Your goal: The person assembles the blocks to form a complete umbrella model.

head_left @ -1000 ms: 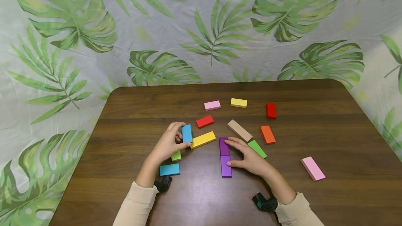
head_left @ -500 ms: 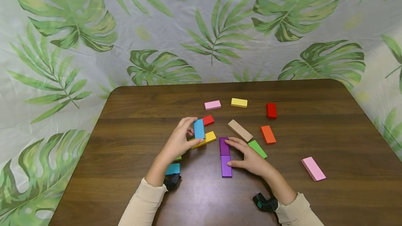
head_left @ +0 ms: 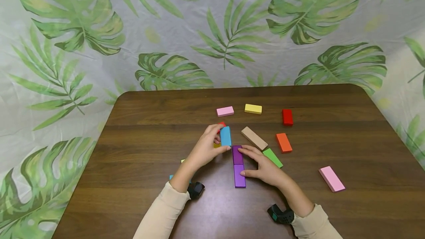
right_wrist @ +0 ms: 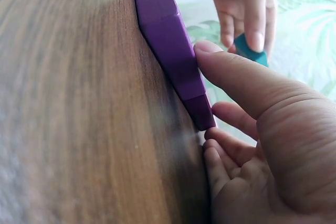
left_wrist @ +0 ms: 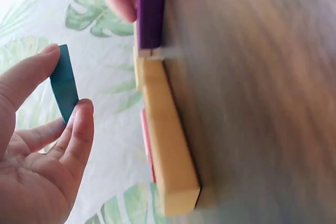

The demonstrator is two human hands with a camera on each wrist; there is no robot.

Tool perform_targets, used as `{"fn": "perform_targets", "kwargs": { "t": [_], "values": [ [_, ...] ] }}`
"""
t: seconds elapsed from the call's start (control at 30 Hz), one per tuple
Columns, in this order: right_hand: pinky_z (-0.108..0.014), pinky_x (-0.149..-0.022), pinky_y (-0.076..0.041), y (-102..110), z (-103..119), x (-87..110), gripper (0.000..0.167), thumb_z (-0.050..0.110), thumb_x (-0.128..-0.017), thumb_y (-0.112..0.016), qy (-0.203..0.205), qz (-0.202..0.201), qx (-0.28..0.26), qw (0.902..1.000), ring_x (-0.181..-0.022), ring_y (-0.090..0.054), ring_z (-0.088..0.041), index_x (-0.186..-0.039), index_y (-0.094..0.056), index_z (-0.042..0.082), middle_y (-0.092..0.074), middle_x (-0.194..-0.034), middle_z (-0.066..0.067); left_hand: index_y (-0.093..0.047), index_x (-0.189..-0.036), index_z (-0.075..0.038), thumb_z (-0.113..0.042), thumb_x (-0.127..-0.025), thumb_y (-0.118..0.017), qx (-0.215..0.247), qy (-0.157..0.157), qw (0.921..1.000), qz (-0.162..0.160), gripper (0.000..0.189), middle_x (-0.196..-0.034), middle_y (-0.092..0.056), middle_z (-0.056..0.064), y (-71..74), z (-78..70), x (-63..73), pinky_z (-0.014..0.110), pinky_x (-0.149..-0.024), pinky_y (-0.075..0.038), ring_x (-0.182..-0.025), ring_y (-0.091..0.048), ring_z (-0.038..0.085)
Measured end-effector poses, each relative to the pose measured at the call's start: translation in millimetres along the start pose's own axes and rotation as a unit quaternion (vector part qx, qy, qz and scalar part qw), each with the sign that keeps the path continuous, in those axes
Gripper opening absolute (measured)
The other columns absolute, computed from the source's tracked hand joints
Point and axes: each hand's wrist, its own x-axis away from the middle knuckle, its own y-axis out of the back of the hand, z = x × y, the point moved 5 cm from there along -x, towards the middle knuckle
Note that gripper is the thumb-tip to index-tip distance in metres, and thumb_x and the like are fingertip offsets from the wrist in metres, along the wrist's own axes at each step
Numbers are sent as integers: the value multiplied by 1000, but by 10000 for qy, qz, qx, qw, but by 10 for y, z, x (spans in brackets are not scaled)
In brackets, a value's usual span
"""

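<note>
My left hand (head_left: 205,149) pinches a blue wooden block (head_left: 225,136) by its ends, thumb on the near end and fingers on the far one. The left wrist view shows that blue block (left_wrist: 64,83) held up off the table. Two purple blocks lie end to end: a darker one (head_left: 237,155) behind a lighter one (head_left: 239,176). My right hand (head_left: 265,169) rests against them from the right, its thumb touching the lighter block and a fingertip the darker. A yellow block (left_wrist: 170,145) and a red block (head_left: 221,124) are partly hidden behind my left hand.
Beside my right hand lie a green block (head_left: 273,158) and a tan block (head_left: 254,138). Orange (head_left: 283,142), red (head_left: 287,117), yellow (head_left: 253,108) and pink (head_left: 225,111) blocks lie farther back. Another pink block (head_left: 332,178) is at the right. My left forearm covers blocks at the left.
My left hand has carried the blue block rightward, past the yellow block to just beside and behind the purple pair. My right hand has stayed in place on the purple blocks.
</note>
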Motion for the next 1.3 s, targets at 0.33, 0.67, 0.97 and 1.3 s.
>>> {"fn": "perform_targets", "kwargs": {
  "t": [0.33,0.67,0.97,1.3],
  "values": [
    [-53,-95,-30,6,-8,4,67,34,-75,-72,63,-24,19,10000,-125,-31,-31,-133,-44,13,-33,-139,-10,-37,-132,5,-11,-76,-72,381,327,9981,346,67,-126,-38,13,-189,37,-33,16,-68,-47,-89,-52,20],
    [-54,-94,-30,5,-6,4,67,35,-76,-71,15,-6,21,10000,-125,-30,-32,-133,-44,13,-33,-139,-11,-37,-132,5,-15,-77,-72,-109,240,9993,261,68,-125,-40,13,-177,85,-72,22,-72,-45,-85,-52,16],
    [-54,-94,-29,5,-6,6,67,34,-76,-71,-3,0,10,10000,-126,-30,-32,-133,-44,13,-33,-139,-10,-37,-132,4,-18,-77,-72,-556,248,9977,311,69,-127,-38,15,-200,92,-155,23,-74,-44,-87,-52,17],
    [-53,-95,-29,4,-4,6,67,33,-76,-72,95,0,-86,9999,-125,-31,-31,-133,-44,12,-33,-138,-10,-38,-132,3,-21,-78,-72,-1036,333,9936,304,68,-130,-38,17,-263,125,-293,31,-87,-41,-99,-50,20]
  ]
}}
